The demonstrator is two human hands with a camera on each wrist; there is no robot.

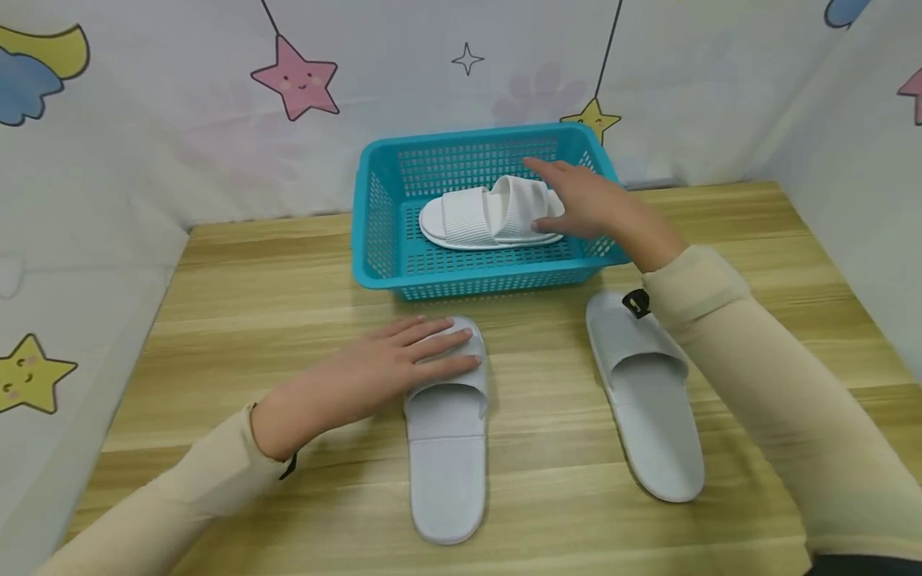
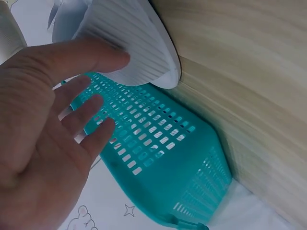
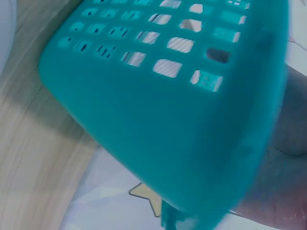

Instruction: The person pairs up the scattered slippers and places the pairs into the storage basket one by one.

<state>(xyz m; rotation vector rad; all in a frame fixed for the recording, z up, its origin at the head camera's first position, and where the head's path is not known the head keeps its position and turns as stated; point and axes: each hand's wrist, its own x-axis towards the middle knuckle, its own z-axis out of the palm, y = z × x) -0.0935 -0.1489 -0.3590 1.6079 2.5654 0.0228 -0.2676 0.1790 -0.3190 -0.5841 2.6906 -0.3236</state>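
A grey slipper [image 1: 448, 488] lies on the table with its toe toward the basket. Over its ribbed strap my left hand [image 1: 389, 364] is laid, fingers outstretched and slightly spread. In the left wrist view the thumb lies against or just over the slipper's ribbed strap [image 2: 139, 43]. My right hand [image 1: 587, 202] reaches into the turquoise basket [image 1: 374, 216], thumb and fingers apart, beside the white slippers [image 1: 464, 216], where two ribbed straps show. Its thumb tip is at the right-hand strap; whether it touches is unclear. In the right wrist view the basket wall [image 3: 144, 110] hides most of that hand.
A second grey slipper [image 1: 659, 432] lies at a slant on the wooden table [image 1: 540, 496], below my right forearm. The basket stands at the table's back edge, against a white cloth [image 1: 403, 72] printed with stars and clouds. More cloth hangs along both sides.
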